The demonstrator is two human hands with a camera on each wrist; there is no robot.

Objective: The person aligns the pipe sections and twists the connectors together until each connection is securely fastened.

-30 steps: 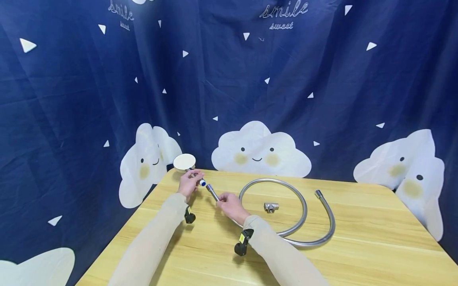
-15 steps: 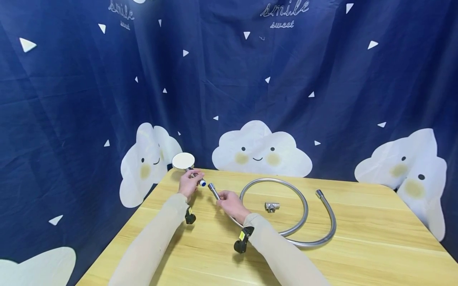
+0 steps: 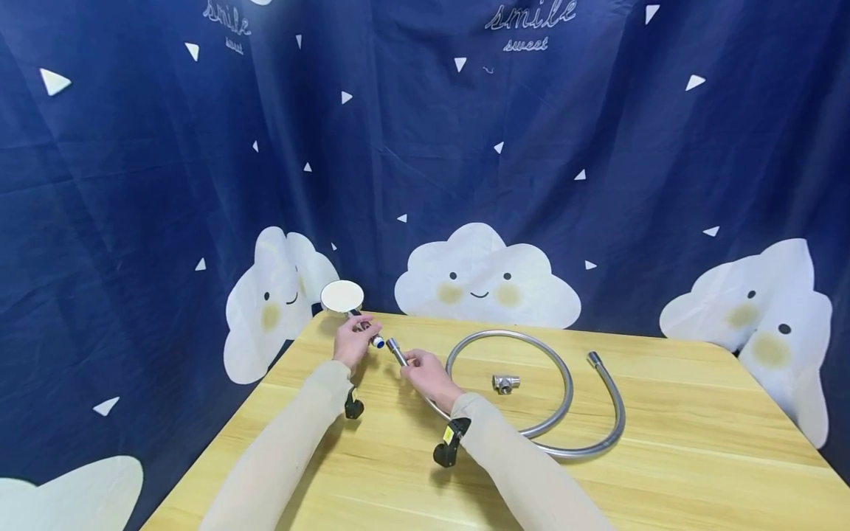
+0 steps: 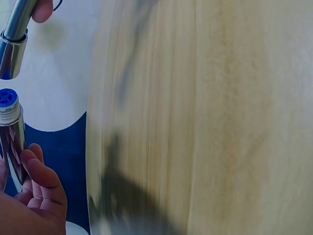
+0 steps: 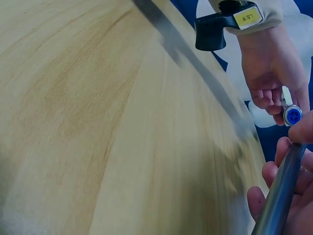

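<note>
My left hand (image 3: 353,341) grips the chrome handle of a shower head (image 3: 341,296), whose round pale face points up at the far left of the table. The handle's white threaded end with a blue insert (image 4: 8,99) sticks out past the fingers. My right hand (image 3: 430,375) pinches a grey metal shower hose (image 3: 510,335) just behind its end. That hose's chrome end nut (image 4: 12,58) faces the threaded end, a small gap between them in the left wrist view. From the right hand the hose loops over the table to a second end nut (image 3: 593,358).
A chrome tee fitting (image 3: 505,383) lies inside the hose loop on the wooden table (image 3: 690,428). Behind the table hangs a dark blue curtain (image 3: 425,147) with clouds and triangles. Each wrist wears a black camera mount (image 3: 448,442).
The right hand has tilted the hose end slightly steeper and shifted it a little up and right. The left hand keeps its grip on the shower head, which has barely moved.
</note>
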